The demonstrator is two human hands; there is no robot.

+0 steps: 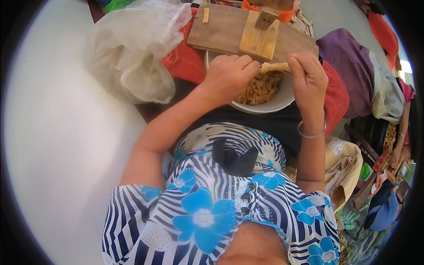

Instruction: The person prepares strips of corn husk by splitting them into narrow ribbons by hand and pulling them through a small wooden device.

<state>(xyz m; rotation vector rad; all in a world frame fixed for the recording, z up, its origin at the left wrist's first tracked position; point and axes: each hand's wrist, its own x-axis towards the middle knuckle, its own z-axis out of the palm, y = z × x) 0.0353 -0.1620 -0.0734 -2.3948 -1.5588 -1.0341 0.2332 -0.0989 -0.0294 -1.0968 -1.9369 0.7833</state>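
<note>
A pale tan strip with a knot [273,67] stretches between my hands, held above a metal bowl [261,109]. My left hand [232,74] pinches its knotted end, partly hiding it. Between the thumb and fingers of my right hand [308,73] is the other end. Many small tan pieces [258,91] lie in the bowl; what they are made of I cannot tell. Just beyond my hands, a brown wooden board [218,31] lies over the bowl's far side. It carries a lighter wood plate [258,43] with a wooden block [266,18] standing on it, plus a short tan piece [206,15].
A translucent plastic bag [132,49] sits to the left, beside red cloth [187,64]. Behind the board is an orange container [286,15]. Purple cloth [347,73] and a brown paper sack [346,159] are at right. Another person's arm [400,142] shows at the far right.
</note>
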